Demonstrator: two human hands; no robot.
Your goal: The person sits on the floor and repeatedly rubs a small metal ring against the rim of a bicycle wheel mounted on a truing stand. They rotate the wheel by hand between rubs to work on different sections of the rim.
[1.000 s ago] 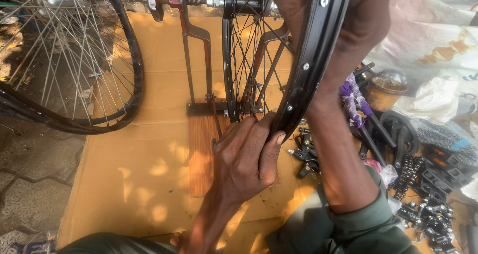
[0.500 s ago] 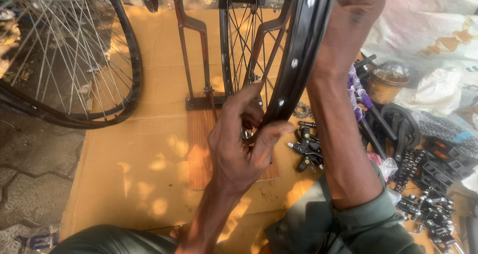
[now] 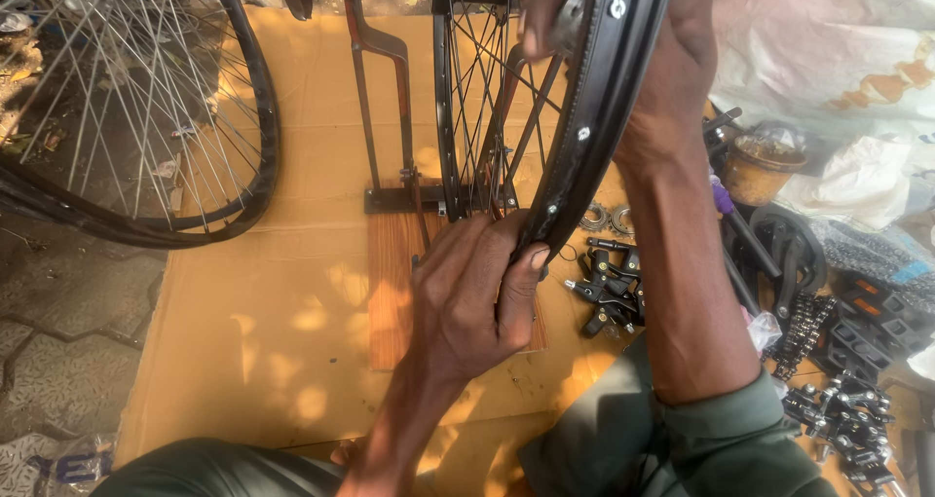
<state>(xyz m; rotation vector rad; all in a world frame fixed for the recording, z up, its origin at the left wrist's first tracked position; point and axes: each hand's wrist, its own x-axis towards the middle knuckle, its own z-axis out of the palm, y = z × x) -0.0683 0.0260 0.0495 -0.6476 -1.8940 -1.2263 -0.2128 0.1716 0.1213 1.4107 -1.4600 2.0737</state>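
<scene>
Head view: left hand closed around lower edge of black bicycle rim, thumb pressed on rim wall, at base of wheel truing stand on wooden board. Right hand gripping upper part of same rim near hub axle, forearm running down frame right. Beside board on cardboard sheet: black brake levers; second spoked wheel at frame left.

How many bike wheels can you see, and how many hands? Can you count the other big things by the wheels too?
Black spoked bicycle wheels: 2, one in the stand, one lying at the left
Bare hands: 2, left hand, right hand
Rusty metal wheel stand: 1
Brown wooden board: 1
Round brown tin: 1
Total: 7
</scene>
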